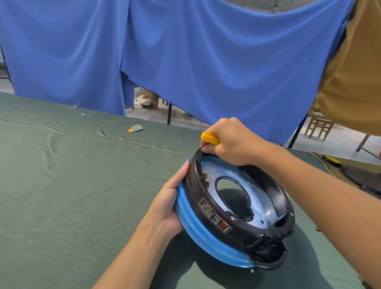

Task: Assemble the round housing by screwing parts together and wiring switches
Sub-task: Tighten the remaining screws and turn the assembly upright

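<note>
Two hands meet at the round housing (213, 212), which rests tilted on its blue edge near your side of the table (65, 185), draped in wrinkled dark green cloth. Your left hand (168, 203) curls round its left rim. Your right hand (231, 141) is wrapped round a yellow-handled screwdriver (209, 138) at the black ring's top. A small yellow-and-grey piece (135, 128) lies farther out on the cloth. Beyond the table hangs a blue curtain (202, 54), with a tan cloth (359, 78) beside it at right and a wooden stool (320, 125) on the pale floor beneath.
</note>
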Demonstrator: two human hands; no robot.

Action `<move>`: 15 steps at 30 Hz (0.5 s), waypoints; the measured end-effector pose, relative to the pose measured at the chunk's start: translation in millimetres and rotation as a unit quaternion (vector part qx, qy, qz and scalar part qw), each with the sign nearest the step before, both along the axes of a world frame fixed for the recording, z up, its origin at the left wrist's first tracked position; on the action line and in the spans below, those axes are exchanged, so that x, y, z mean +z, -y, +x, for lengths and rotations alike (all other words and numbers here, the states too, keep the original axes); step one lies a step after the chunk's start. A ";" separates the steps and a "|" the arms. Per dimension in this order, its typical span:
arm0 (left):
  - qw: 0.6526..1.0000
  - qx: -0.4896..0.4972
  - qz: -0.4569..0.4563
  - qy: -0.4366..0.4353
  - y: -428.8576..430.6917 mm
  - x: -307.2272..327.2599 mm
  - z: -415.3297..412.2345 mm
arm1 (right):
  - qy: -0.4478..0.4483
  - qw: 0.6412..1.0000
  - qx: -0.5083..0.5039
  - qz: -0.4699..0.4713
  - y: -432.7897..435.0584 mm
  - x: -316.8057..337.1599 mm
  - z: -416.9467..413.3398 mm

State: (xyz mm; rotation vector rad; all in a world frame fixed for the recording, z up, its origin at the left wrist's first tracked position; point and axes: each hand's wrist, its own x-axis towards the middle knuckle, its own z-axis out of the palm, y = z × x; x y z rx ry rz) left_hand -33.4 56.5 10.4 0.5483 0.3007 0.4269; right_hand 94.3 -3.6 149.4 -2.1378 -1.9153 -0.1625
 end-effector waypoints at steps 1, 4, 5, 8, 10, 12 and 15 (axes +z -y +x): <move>1.000 0.000 -0.003 -0.002 -0.3 -0.2 0.1 | -0.012 1.000 -0.001 -0.006 0.4 1.2 -0.5; 1.000 0.000 -0.001 0.004 -0.2 0.7 -0.3 | -0.061 0.998 -0.010 0.000 0.1 1.4 0.7; 1.000 -0.001 0.002 0.007 0.3 1.3 -0.4 | -0.092 0.996 -0.017 0.008 0.1 1.3 2.2; 1.000 -0.002 0.011 0.013 1.7 2.7 -1.1 | -0.201 0.978 -0.045 0.014 0.8 1.7 6.2; 1.000 0.001 0.018 0.015 2.3 3.1 -1.3 | -0.259 0.964 -0.061 0.016 1.9 0.9 7.5; 1.000 0.006 0.026 0.014 2.8 3.7 -1.2 | -0.305 0.949 -0.076 0.019 2.9 -0.9 7.5; 0.999 0.002 0.030 0.018 3.4 5.2 -1.5 | -0.379 0.920 -0.095 0.011 5.2 -3.7 5.4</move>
